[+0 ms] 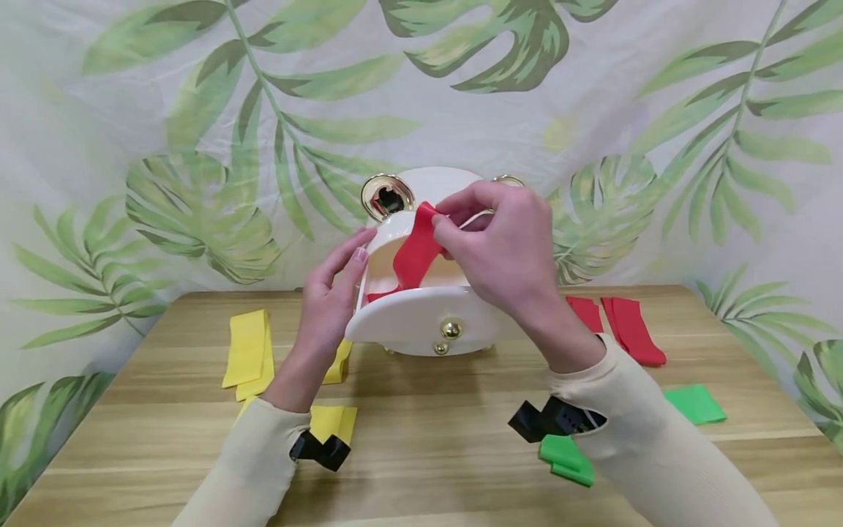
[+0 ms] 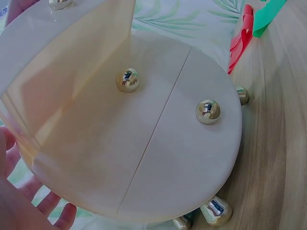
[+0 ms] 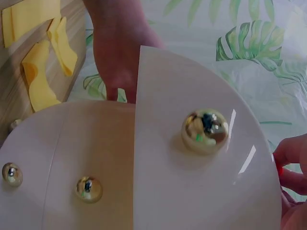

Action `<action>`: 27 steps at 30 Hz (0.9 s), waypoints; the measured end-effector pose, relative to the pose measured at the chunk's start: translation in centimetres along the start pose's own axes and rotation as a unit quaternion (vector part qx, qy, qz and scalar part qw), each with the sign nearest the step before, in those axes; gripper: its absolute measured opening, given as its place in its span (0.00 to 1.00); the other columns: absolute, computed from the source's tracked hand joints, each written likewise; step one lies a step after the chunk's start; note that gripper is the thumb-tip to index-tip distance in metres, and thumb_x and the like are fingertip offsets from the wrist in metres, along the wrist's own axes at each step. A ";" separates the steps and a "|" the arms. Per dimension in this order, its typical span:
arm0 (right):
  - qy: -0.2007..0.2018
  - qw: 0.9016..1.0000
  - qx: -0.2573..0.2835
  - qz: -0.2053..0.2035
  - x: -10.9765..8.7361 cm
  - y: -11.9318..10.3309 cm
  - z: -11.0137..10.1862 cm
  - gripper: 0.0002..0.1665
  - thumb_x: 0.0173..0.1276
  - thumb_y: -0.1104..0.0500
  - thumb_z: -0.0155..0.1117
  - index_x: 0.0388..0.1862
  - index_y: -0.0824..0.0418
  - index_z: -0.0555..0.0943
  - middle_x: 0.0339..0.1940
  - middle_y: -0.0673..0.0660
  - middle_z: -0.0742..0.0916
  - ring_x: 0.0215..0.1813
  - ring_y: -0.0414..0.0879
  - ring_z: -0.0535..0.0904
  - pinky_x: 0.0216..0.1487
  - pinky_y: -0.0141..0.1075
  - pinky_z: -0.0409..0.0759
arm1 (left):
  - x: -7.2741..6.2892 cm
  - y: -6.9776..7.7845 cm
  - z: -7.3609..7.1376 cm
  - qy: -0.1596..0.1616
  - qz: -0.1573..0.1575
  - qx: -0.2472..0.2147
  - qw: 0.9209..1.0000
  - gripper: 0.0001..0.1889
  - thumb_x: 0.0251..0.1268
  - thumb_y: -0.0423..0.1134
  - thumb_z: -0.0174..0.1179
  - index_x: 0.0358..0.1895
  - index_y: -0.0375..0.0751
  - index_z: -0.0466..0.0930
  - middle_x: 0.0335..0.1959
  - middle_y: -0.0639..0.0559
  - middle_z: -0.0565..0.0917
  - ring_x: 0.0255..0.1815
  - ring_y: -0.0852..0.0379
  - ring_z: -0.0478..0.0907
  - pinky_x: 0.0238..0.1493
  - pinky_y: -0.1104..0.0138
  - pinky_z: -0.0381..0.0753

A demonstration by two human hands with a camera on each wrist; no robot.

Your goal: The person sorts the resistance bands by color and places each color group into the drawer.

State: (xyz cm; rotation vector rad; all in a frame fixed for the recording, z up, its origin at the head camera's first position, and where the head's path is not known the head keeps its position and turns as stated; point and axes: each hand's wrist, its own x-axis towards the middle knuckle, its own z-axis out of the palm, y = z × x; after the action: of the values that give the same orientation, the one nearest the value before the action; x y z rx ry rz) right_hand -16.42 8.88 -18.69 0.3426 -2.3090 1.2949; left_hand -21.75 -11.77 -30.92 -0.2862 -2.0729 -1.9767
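Note:
In the head view, a white rounded box (image 1: 402,315) with gold knobs stands at the table's middle, its upper front compartment pulled open. My right hand (image 1: 507,245) pinches the top end of a red strip (image 1: 416,256) between thumb and fingers. The strip hangs into the compartment, where more red lies at the left. Against the compartment's left side rests my left hand (image 1: 329,289), its fingers extended. The left wrist view shows the loosely spread fingers (image 2: 48,203) beside the box's edge. In the right wrist view, the front panel (image 3: 192,191) hides most of the strip.
Yellow strips (image 1: 246,351) lie on the wooden table (image 1: 408,446) to the left, some partly behind the left arm. At the right are red strips (image 1: 632,329) and a green piece (image 1: 698,404); another green piece (image 1: 566,460) lies by the right forearm. A leaf-patterned cloth (image 1: 316,139) hangs behind.

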 end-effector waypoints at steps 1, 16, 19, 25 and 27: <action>-0.003 1.000 -0.012 0.003 -0.1 0.2 -0.2 0.07 0.69 0.60 0.70 0.40 0.58 0.93 0.31 0.53 0.92 0.28 0.44 0.89 0.33 0.36 0.85 | 0.0 0.0 0.0 0.000 0.001 0.000 1.000 0.20 0.84 0.48 0.55 0.72 0.54 0.81 0.78 0.59 0.76 0.81 0.64 0.67 0.86 0.56 0.60; -0.040 0.991 -0.106 0.070 -0.3 2.9 -2.3 0.07 0.70 0.56 0.71 0.41 0.55 0.93 0.35 0.55 0.93 0.39 0.50 0.86 0.44 0.40 0.81 | -0.2 0.1 0.1 0.001 -0.002 0.001 1.000 0.20 0.84 0.50 0.55 0.72 0.56 0.81 0.77 0.65 0.76 0.82 0.67 0.65 0.87 0.58 0.58; -0.053 0.989 -0.107 0.089 -0.4 3.3 -2.7 0.07 0.70 0.56 0.72 0.41 0.54 0.93 0.36 0.55 0.93 0.40 0.50 0.86 0.45 0.41 0.80 | -0.2 0.1 0.1 0.003 -0.003 0.002 1.000 0.20 0.84 0.50 0.54 0.71 0.55 0.81 0.77 0.64 0.76 0.82 0.67 0.65 0.87 0.58 0.58; -0.065 0.985 -0.114 0.113 -0.7 4.3 -3.5 0.07 0.69 0.54 0.73 0.41 0.53 0.93 0.36 0.54 0.94 0.42 0.49 0.86 0.46 0.41 0.81 | -0.2 0.1 0.2 0.002 0.000 -0.004 1.000 0.20 0.84 0.50 0.54 0.71 0.55 0.81 0.77 0.64 0.76 0.82 0.67 0.65 0.86 0.58 0.59; -0.066 0.984 -0.119 0.117 -0.8 4.7 -3.8 0.07 0.68 0.53 0.74 0.41 0.53 0.93 0.36 0.54 0.94 0.42 0.49 0.86 0.45 0.41 0.81 | -0.2 0.1 0.2 0.002 0.000 -0.004 1.000 0.20 0.84 0.50 0.54 0.72 0.55 0.81 0.77 0.64 0.76 0.82 0.67 0.65 0.86 0.58 0.59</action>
State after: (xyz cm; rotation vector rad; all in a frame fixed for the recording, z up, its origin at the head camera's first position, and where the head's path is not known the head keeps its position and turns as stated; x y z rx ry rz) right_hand -16.68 14.56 -20.85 0.0791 -2.6472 1.1115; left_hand -21.51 -11.55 -30.89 -0.2833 -2.0616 -1.9847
